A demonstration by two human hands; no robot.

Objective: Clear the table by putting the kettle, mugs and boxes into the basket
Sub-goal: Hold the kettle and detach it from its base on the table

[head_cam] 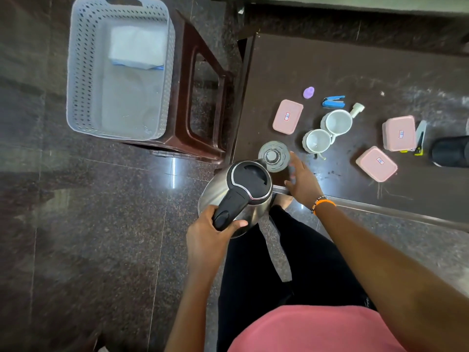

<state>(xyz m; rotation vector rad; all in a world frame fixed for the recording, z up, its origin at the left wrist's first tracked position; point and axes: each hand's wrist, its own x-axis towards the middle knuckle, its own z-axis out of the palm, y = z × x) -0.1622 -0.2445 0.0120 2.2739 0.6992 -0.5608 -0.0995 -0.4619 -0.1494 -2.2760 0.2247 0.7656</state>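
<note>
Kettle step in hand, first of the clearing. Left hand (212,233) wrapped tight around the black handle of the stainless-steel electric kettle with the black lid (243,191), lifted clear of the dark brown table (330,62) and held just past its near corner, over the speckled granite floor. Right hand (303,180) at the table's near edge, fingers spread and gripping nothing, just beside the round clear kettle base (274,156) left near the corner. Pale grey perforated plastic basket (76,80) resting on a dark brown plastic stool (200,97) to the left of the table, well apart from the kettle, holding only a folded white cloth or paper at its far end. On the table, not yet touched: two white ceramic mugs (327,132) touching each other, mouths up, and three pink lidded rectangular boxes, one left of the mugs (288,116) and two to the right (388,146). Also small odds near them, among these a blue stapler (333,102) and a lilac egg-shaped piece (308,92). Next, probably: swing the kettle left and forward over the basket rim, keep it upright, lower it onto the bare floor of the basket near the closer end, then release. Free hand well placed to start on the mugs afterwards.
</note>
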